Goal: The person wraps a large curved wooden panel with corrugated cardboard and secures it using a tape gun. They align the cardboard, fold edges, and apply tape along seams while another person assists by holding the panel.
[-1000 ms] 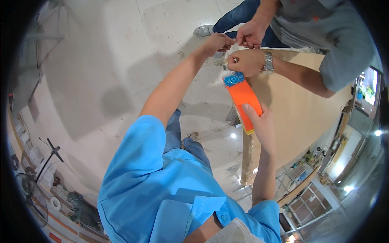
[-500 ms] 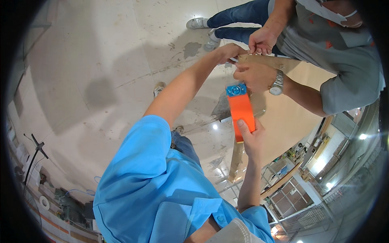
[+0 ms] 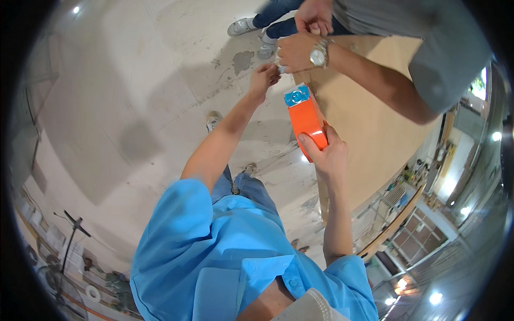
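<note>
My right hand grips an orange, boxy hand tool with a blue end bearing a round fitting. The tool is over the near-left edge of a large light-brown board. My left hand is just off the board's far-left corner, fingers pinched together. A small pale bit shows between its fingertips and a co-worker's hand; I cannot make out what it is. That co-worker wears a watch and reaches over the corner. The co-worker's other hand is farther back with curled fingers.
The co-worker, in a grey shirt, stands at the board's far side. A wooden rail and metal racks lie to the right. On the left are a black stand and a white roll. Stained pale floor surrounds my feet.
My left hand has drawn back from the board's corner toward the left. The orange tool has tilted in my right hand, showing its side. The co-worker's hands have shifted off the corner.
</note>
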A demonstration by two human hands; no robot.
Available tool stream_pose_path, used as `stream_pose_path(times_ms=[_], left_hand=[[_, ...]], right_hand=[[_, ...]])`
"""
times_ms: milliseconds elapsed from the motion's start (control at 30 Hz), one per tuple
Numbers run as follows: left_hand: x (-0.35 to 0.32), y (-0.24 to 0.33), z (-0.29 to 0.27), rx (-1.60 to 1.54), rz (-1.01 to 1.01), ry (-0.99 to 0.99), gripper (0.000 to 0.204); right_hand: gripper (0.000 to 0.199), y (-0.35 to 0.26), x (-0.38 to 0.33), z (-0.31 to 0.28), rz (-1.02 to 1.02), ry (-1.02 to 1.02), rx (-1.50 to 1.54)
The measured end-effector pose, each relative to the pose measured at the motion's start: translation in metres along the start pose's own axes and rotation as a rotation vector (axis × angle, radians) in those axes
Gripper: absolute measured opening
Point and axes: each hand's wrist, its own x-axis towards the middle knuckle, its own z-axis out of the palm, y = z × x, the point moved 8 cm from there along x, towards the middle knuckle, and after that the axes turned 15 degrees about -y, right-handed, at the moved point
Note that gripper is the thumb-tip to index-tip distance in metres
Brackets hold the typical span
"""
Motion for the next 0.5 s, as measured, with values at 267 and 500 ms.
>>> stream_pose_path(times_ms=[267, 500], left_hand=[[-0.104, 0.006, 0.04, -0.012, 0.209, -0.012, 0.042], [-0.129, 0.03, 0.143, 0.771, 0.537, 0.114, 0.073]], right_hand=[[0.069, 0.075, -0.048, 0.002, -0.097, 0.044, 0.122], [0.073, 0.156, -0.121, 0.009, -0.076, 0.002, 0.071]])
